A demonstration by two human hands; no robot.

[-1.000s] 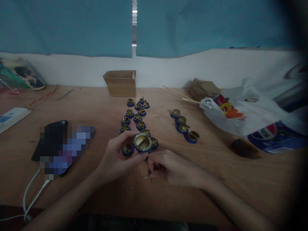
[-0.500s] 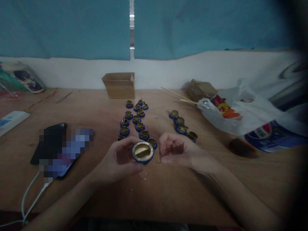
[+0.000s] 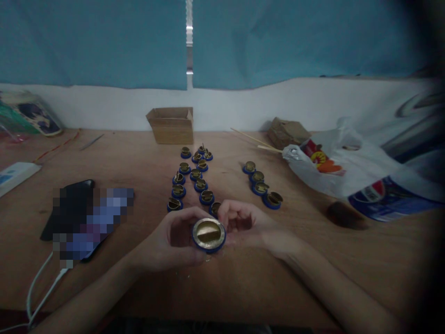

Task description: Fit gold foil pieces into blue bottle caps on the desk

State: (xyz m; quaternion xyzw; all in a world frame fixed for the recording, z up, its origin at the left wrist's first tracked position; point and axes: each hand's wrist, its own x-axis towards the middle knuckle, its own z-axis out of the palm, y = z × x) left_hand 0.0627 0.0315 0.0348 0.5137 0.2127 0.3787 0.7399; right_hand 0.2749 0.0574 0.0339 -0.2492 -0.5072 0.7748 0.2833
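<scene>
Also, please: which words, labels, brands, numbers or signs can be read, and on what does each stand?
None can be read clearly.
Blue label with red emblem on dark bottle: blurred.
Red-yellow wrapper inside white plastic bag: blurred.
Flat white object with blue patch: too small.
Lit bluish phone screen: pixelated.
Held round golden piece with blue rim: no visible text.

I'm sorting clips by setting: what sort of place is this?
Probably an improvised workspace, perhaps in a home: a wooden table holds lines of blue-rimmed metal pieces alongside everyday things, such as a phone and a plastic bag.
</scene>
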